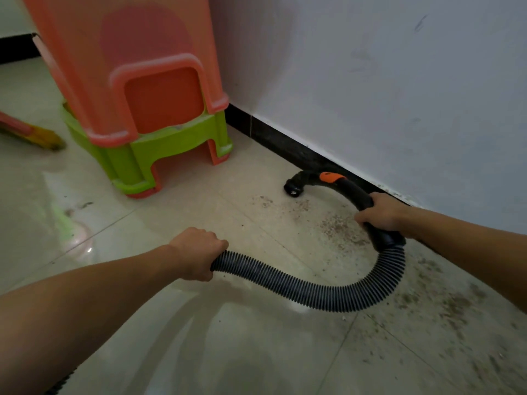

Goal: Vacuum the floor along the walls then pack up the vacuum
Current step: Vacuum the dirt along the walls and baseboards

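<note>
We've got right hand (pixel 383 213) wrapped on the curved handle (pixel 350 189), left hand (pixel 199 252) gripping the hose (pixel 299 289), nozzle (pixel 292 189) by the skirting (pixel 285 141): sweep slowly back through the grit (pixel 336 226).

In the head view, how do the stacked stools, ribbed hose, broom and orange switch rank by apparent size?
1. stacked stools
2. ribbed hose
3. broom, cut off by the frame, so its place is unsure
4. orange switch on the vacuum handle

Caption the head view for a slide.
The right hand grips the curved black vacuum handle near the black baseboard; the left hand holds the ribbed black hose over dusty beige tiles.
</note>
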`<move>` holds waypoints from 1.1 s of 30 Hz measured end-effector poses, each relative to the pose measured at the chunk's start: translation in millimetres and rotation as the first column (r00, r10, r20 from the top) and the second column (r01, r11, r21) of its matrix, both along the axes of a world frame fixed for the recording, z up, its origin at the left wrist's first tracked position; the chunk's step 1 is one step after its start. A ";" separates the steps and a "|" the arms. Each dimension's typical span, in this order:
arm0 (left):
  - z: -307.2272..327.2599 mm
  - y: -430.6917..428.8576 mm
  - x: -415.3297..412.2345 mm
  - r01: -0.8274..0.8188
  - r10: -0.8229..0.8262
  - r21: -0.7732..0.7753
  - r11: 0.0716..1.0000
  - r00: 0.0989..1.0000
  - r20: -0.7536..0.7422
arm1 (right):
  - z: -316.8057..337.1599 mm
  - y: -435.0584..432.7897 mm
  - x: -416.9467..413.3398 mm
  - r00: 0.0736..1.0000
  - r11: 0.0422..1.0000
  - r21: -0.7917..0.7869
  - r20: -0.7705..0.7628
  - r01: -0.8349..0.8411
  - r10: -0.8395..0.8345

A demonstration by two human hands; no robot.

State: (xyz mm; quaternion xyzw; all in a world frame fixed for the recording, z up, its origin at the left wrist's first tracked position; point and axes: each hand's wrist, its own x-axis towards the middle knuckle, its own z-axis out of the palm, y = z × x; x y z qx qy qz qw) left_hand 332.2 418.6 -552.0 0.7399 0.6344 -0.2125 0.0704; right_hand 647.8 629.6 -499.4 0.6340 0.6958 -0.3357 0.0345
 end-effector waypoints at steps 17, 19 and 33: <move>6.6 1.2 31.1 0.108 -0.109 0.023 0.994 0.993 0.053 | 22.2 -25.7 46.7 0.999 0.998 -0.040 0.006 0.053 -0.053; 10.1 -3.2 23.7 0.085 -0.086 0.018 0.996 0.995 0.043 | 19.9 -26.1 37.2 0.998 0.999 0.035 0.055 0.041 -0.043; 14.0 -24.6 1.5 0.044 -0.044 -0.024 0.999 0.999 0.010 | 22.3 -37.6 -10.3 0.978 0.978 -0.087 0.073 -0.187 0.193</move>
